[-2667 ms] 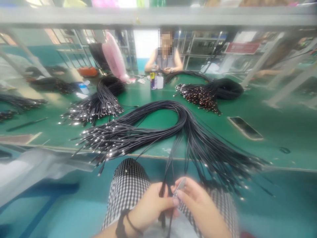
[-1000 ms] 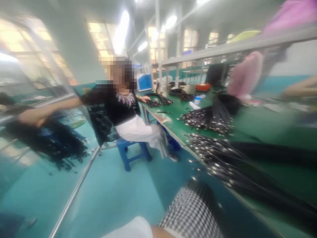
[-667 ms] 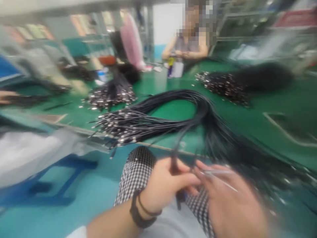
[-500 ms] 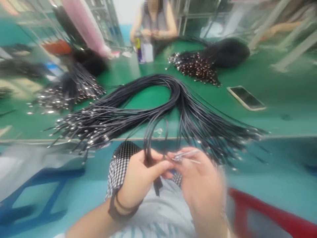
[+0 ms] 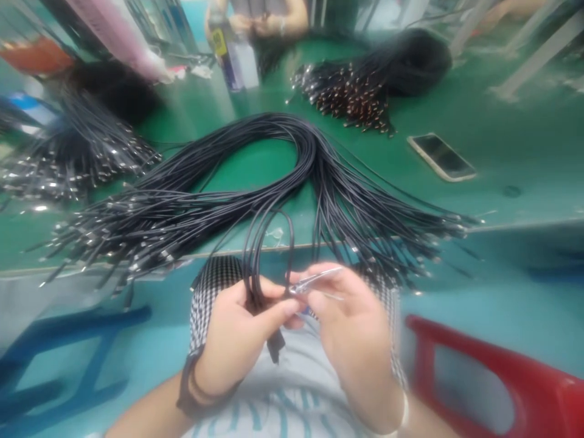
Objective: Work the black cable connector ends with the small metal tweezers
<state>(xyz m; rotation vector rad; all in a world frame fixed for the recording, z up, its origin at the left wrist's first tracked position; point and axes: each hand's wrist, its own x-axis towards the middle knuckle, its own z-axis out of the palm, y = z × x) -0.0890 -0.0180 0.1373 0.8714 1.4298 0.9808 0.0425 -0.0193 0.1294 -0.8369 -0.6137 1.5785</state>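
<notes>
Cables are hanging from the closed grip of the left hand above the lap, looking light and limp, while the right hand is pinching a slim metal piece just beside them.

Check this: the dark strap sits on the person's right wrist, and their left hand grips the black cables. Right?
No: the dark strap sits on the left wrist, not the right, as the head view shows. The left hand does grip the black cables.
</notes>
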